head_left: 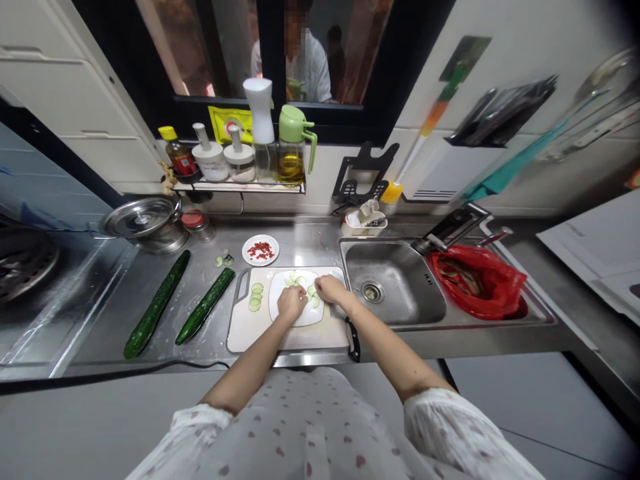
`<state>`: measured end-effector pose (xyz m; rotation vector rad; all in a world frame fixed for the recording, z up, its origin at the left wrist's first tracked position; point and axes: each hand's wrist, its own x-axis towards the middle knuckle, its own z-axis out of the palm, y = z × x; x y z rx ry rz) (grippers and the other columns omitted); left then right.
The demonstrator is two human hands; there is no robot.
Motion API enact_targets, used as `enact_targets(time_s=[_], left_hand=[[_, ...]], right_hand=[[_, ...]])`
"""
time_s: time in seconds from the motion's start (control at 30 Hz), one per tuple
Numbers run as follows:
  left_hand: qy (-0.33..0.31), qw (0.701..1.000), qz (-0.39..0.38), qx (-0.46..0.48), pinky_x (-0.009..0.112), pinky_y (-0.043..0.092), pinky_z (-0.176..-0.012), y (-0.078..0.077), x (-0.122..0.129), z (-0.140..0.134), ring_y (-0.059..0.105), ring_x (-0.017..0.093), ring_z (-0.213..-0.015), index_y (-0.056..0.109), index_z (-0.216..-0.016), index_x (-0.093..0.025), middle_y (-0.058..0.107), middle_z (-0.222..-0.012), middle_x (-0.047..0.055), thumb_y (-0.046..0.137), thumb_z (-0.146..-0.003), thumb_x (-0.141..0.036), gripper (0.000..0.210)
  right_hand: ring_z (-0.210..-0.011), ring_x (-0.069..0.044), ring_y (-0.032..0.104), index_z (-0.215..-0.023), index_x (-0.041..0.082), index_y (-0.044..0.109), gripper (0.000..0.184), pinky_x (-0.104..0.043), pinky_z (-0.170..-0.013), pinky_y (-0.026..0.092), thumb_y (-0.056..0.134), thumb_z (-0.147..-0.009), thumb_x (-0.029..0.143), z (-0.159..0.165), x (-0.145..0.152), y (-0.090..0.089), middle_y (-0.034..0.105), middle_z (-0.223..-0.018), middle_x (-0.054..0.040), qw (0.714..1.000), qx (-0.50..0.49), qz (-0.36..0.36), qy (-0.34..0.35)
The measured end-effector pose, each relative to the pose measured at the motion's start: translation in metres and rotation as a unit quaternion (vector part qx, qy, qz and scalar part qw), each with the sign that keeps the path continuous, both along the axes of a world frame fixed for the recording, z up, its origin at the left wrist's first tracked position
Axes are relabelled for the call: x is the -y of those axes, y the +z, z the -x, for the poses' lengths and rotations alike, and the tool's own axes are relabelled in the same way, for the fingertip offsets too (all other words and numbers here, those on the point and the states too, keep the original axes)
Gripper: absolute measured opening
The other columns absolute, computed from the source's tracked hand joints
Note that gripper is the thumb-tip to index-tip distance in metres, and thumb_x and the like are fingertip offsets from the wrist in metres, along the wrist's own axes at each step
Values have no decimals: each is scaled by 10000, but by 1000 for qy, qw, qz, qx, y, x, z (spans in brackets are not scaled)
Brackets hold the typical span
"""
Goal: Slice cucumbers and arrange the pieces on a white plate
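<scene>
A white square plate (278, 315) lies on the cutting board (240, 333), with thin cucumber slices (296, 279) arranged along its far and right sides. My left hand (292, 303) is over the middle of the plate, fingers curled; what they hold, if anything, is hidden. At the plate's right rim, my right hand (331, 289) pinches at a pale green cucumber slice (313, 293). A short overlapping row of slices (255, 297) lies on the board, left of the plate. A knife (353, 340) with a black handle rests at the board's right edge, partly under my right forearm.
Two cucumbers, one whole (157, 307) and one cut (206, 307), lie left. A small dish (261, 251) of chopped red pieces sits behind the board. The sink (400, 280) and a red bag (477, 283) are right. Bottles stand on a rack (240, 187) above.
</scene>
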<state>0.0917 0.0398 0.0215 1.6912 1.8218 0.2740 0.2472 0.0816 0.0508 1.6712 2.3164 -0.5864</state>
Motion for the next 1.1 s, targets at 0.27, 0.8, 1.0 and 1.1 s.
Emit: enact_targets(time_s=[0.27,0.8,1.0,1.1], left_hand=[[-24,999,-22,-6,290,420,-809,0,0,-4,533,221,-1051,696,-937,-244,663,-1055,43,594,-826,-306,163],[-21,1000,-11,4,269,418,-758,-5,-8,-12,559,196,-982,687,-855,-235,676,-966,31,623,-817,-356,141],[-14,1000,-15,5,261,409,-736,-7,-9,-13,562,190,-961,679,-843,-235,672,-943,29,647,-804,-353,129],[-17,1000,-17,-2,264,404,-731,-9,-8,-14,558,191,-957,676,-842,-233,668,-939,28,644,-810,-345,122]], right_hand=[[-1008,-215,565,-1040,185,629,236,-271,-784,377,439,-900,195,-2,12,4,661,-1065,-116,998,13,-59,-27],[-983,-205,579,-976,193,620,184,-261,-732,358,553,-886,339,-5,26,1,672,-1017,-92,989,18,-36,-140],[-979,-191,541,-1045,197,611,219,-256,-759,337,459,-941,314,-5,43,-5,655,-1032,-81,983,-18,-106,-148],[-999,-194,510,-1100,212,614,246,-258,-791,330,437,-949,291,-4,55,-11,635,-1046,-76,985,-25,-114,-130]])
